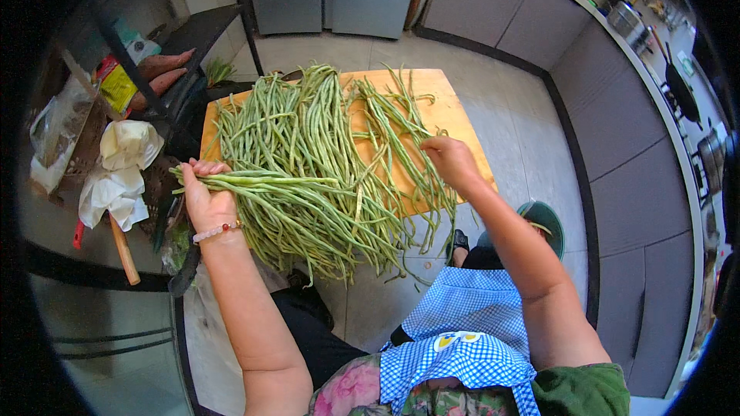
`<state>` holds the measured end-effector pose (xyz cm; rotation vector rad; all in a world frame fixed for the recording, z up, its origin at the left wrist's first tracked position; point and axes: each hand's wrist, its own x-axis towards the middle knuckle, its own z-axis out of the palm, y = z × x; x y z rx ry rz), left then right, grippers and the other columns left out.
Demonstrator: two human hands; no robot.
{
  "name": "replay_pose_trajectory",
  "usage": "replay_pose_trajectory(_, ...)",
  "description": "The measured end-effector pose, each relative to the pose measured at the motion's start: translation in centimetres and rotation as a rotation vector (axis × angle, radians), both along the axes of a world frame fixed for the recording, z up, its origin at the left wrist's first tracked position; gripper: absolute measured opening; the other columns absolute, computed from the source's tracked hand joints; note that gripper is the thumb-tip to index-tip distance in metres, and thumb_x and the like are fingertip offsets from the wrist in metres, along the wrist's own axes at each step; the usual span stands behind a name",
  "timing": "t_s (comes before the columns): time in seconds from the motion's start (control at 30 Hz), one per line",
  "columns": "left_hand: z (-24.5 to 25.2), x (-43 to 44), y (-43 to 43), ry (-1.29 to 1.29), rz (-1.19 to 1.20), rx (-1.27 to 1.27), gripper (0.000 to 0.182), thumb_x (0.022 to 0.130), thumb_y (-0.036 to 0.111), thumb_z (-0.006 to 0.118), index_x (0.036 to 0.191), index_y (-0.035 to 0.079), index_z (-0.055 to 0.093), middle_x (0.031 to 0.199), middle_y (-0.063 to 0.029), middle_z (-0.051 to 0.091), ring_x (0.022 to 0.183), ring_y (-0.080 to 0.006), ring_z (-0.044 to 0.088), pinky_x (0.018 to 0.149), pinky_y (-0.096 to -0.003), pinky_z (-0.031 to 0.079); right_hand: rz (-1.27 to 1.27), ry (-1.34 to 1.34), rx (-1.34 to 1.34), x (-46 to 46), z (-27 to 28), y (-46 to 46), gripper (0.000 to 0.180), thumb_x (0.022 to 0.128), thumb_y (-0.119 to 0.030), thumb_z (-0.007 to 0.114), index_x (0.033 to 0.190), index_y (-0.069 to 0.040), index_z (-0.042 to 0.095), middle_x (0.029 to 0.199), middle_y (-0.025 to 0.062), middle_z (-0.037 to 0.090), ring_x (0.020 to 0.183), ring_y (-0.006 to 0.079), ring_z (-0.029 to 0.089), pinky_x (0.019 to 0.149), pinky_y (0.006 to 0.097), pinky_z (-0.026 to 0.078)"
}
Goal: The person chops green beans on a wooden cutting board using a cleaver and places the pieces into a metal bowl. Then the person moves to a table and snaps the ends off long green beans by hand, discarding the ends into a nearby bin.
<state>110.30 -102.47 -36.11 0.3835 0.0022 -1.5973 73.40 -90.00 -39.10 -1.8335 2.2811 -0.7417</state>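
A large heap of long green beans point(324, 127) covers much of a small wooden table point(462, 127), with many ends hanging over its near edge. My left hand point(209, 193), with a beaded bracelet on the wrist, grips one end of a bundle of long beans point(277, 182) at the table's left edge. My right hand point(448, 162) is over the right part of the table, beside a looser group of beans point(399, 121). Its fingers are bent together near the bean ends; whether a bean is between them cannot be told.
On the left, a dark rack point(202, 29) holds sweet potatoes point(159, 84), crumpled paper point(130, 144) and a wooden handle point(124, 251). A green bucket point(546, 225) stands on the floor at right. Grey cabinets point(630, 179) curve along the right, with a pot point(627, 20) on the counter.
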Motion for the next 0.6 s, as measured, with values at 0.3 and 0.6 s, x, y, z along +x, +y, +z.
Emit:
replay_pose_trajectory(0.3,0.5,-1.1,0.0,0.01,0.008,0.028,0.03,0.093,0.034,0.041,0.076,0.011,0.047,0.059,0.0033,0.04,0.052,-0.0089,0.04,0.052,-0.0245,0.038,-0.172,0.017,0.297,1.7,-2.8,-7.2,0.019,0.076,-0.02,0.059,0.089,-0.008,0.067,0.081,0.0185,0.063,0.078,0.0321,0.062,0.071,0.0398,0.048)
replay_pose_trajectory(0.6,-0.3,-1.5,-0.1,0.045,-0.009,0.004,0.029,0.093,0.033,0.039,0.08,0.008,0.046,0.06,0.0021,0.04,0.051,-0.0093,0.039,0.052,-0.0249,0.039,-0.127,0.07,0.134,1.9,-1.6,-7.4,0.026,0.072,-0.025,0.052,0.08,-0.004,0.065,0.094,0.0198,0.059,0.088,0.0349,0.056,0.079,0.0427,0.045)
